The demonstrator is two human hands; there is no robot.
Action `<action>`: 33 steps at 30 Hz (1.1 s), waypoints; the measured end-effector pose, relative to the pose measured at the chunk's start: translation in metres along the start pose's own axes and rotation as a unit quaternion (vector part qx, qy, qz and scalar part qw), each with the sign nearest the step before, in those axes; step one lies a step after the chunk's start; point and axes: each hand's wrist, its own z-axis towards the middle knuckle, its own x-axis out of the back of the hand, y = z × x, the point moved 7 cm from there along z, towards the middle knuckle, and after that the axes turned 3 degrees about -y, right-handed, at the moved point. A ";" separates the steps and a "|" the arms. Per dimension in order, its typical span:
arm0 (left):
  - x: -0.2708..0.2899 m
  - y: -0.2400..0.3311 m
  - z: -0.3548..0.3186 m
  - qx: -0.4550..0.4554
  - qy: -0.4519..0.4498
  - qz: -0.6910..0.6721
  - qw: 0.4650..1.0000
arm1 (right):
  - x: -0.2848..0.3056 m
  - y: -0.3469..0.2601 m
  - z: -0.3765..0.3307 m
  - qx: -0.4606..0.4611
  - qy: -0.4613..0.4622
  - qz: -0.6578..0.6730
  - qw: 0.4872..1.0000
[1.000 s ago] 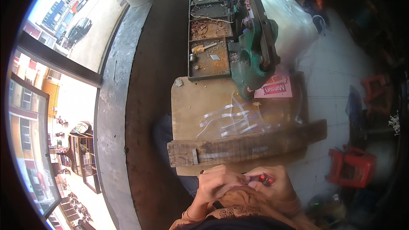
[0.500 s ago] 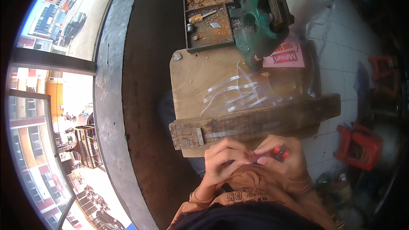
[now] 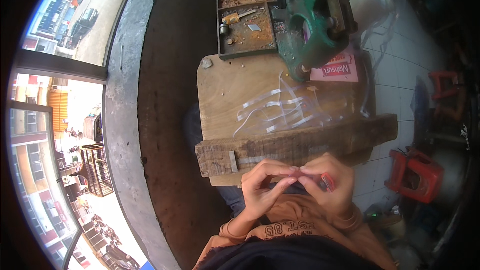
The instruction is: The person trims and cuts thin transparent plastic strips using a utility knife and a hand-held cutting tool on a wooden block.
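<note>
While both hands meet close to the chest, the left hand [image 3: 265, 190] pinches its fingertips against those of the right hand [image 3: 327, 185], which curls closed around a small red tool [image 3: 327, 182]. Just beyond them lies a rough, weathered wooden beam [image 3: 295, 147] across the front of a smooth plywood desk [image 3: 225, 100]. Thin clear plastic strips [image 3: 280, 107] lie scattered there. Farther off stand a green cast-metal vise [image 3: 312, 25] and a rusty parts tray [image 3: 245, 25].
</note>
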 end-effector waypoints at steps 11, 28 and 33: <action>0.035 -0.019 -0.026 0.039 0.130 0.069 0.988 | -0.031 0.031 -0.002 -0.155 -0.087 -0.016 0.984; 0.102 0.017 -0.056 -0.051 0.344 0.337 0.875 | -0.099 0.025 0.029 -0.077 -0.158 -0.166 0.970; 0.091 0.018 -0.061 -0.053 0.308 0.374 0.873 | -0.101 0.023 0.028 -0.071 -0.161 -0.183 0.967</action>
